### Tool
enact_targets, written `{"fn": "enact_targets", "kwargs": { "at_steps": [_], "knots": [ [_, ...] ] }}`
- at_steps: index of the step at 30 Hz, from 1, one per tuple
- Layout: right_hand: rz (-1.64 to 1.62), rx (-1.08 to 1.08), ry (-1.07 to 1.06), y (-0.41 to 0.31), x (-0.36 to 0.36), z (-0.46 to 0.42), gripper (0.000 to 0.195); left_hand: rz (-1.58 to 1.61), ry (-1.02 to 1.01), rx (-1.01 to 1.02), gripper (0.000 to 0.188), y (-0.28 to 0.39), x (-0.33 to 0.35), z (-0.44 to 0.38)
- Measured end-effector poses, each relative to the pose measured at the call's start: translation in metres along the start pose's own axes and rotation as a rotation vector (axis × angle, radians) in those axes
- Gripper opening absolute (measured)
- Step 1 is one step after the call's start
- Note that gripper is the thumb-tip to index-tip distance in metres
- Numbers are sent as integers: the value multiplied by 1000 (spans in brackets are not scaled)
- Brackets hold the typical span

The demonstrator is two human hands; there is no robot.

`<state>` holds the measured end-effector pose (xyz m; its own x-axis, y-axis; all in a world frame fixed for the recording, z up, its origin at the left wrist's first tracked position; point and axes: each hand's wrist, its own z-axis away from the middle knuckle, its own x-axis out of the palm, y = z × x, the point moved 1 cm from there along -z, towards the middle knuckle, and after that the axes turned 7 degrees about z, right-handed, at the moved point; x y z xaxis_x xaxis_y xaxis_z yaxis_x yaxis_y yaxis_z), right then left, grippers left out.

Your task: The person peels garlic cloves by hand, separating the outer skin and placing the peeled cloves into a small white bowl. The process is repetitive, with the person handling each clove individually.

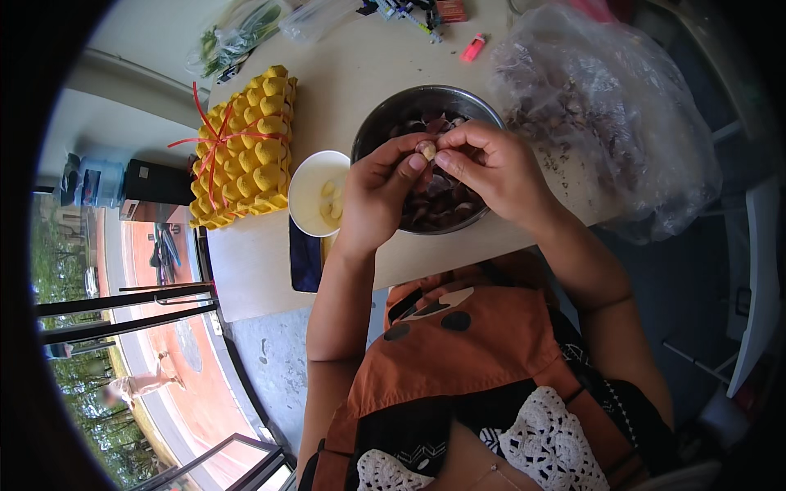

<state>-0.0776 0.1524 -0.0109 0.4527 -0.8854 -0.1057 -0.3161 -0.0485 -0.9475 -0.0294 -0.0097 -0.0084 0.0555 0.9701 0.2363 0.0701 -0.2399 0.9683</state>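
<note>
A partly peeled garlic clove [428, 150] is pinched between the thumb and fingers of my left hand [379, 193]. My right hand [500, 172] meets it from the other side, its thumb and fingertips pinching at the clove's edge. Both hands are above a stainless steel bowl [430, 92] of unpeeled, purplish garlic cloves [445, 205], and they cover part of it. Just left of my left hand stands a white tub [304, 184] with several peeled garlic cloves [330, 202] inside.
Yellow egg trays [245, 147] tied with red string stand at left. A dark flat object [304, 261] lies beside the tub. At right, a large clear plastic bag [626, 123] holds garlic. Farther back are a pink lighter [473, 48] and toy building pieces [402, 15].
</note>
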Motion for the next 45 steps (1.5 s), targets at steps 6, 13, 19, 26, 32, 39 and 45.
{"fn": "enact_targets", "kwargs": {
  "at_steps": [6, 13, 19, 26, 32, 39, 45],
  "knots": [
    [53, 36, -34, -1, -3, 0, 11, -132, 51, 42, 24, 1, 4, 2],
    [17, -5, -3, 8, 0, -1, 13, -217, 97, 70, 24, 0, 7, 5],
    [88, -9, -10, 8, -1, -2, 10, -348, 136, 173, 24, -2, 11, 5],
    [55, 65, -21, 3, -1, -1, 5, -343, 82, 106, 26, 0, 10, 5],
    [62, 70, -7, -1, 0, -2, 5, -288, 42, 99, 30, -4, 11, 3],
    [180, -53, -8, -1, 0, 1, 3, -320, 12, 112, 32, -5, 11, 3],
    [136, -33, 3, 0, 0, 1, 3, -265, 62, 45, 28, -1, 11, 5]
  ]
}}
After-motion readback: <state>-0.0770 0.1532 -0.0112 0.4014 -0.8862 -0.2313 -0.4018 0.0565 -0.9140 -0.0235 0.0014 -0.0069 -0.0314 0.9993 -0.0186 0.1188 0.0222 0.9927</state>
